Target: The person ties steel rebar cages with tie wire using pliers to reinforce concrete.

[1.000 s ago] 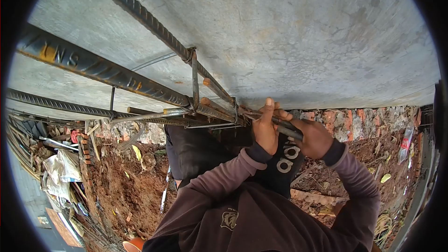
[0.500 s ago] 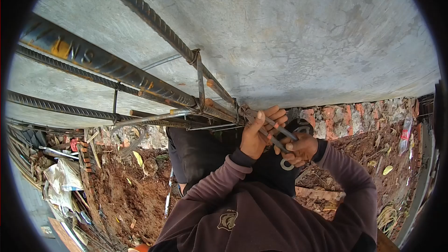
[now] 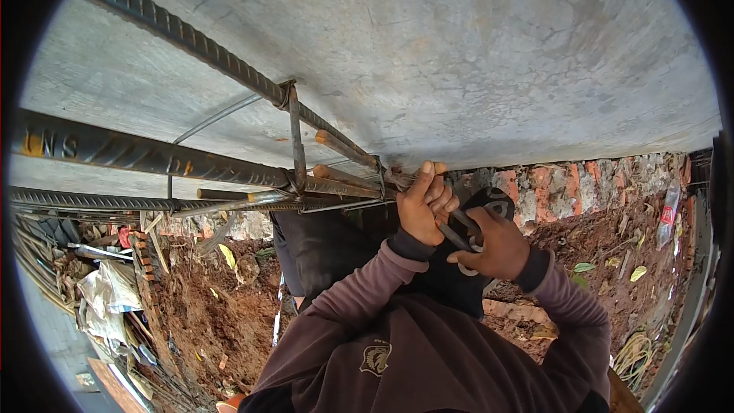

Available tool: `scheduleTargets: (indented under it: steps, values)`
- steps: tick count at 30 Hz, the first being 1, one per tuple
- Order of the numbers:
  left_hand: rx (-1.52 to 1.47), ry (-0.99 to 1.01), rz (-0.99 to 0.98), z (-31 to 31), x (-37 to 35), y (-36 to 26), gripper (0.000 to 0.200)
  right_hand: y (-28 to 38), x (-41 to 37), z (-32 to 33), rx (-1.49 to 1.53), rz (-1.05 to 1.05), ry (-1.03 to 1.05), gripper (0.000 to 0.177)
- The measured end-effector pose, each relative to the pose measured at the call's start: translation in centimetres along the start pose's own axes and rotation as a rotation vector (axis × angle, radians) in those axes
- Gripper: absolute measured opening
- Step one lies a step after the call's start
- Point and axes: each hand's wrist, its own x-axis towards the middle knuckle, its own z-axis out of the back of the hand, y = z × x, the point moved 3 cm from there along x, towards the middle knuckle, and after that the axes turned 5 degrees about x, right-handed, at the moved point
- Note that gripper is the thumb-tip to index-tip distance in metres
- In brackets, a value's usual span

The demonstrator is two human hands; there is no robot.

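My left hand (image 3: 424, 203) is closed around the middle of a pair of pincers (image 3: 456, 235), its thumb pointing up along the tool. My right hand (image 3: 497, 243) grips the two dark handles, thumb on the lower one and fingers over the upper. The pincers' head end (image 3: 399, 177) pokes out past my left hand, close to the end of a rebar cage (image 3: 297, 138). Whether the jaws grip any wire is too small to tell. A stirrup tied with wire (image 3: 380, 174) stands just left of my left hand.
A grey concrete wall (image 3: 459, 61) rises behind the cage, above a rough brick footing (image 3: 566, 190). Reddish soil (image 3: 206, 313) lies below. A plastic bottle (image 3: 667, 214) and coiled rope (image 3: 633, 358) are at right; white sacking (image 3: 107, 298) and scrap lie at left.
My left fingers have curled from half-spread to closed round the pincers. My right hand has turned palm-down over the handles. The view has shifted, and the cage appears lower and further left.
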Motion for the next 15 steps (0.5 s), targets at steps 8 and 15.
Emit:
scheduleTargets:
  steps: [8, 15]
  values:
    - [0.231, -0.23, -0.055, -1.5, 0.5, -0.2, 0.043, -1.8, 2.7, 1.3, -0.196, 0.084, -0.103, 0.036]
    - [0.005, 0.208, 0.006, -1.2, -0.4, 0.4, 0.042, -1.5, 4.4, 3.4, 0.601, -0.455, 0.63, 0.024]
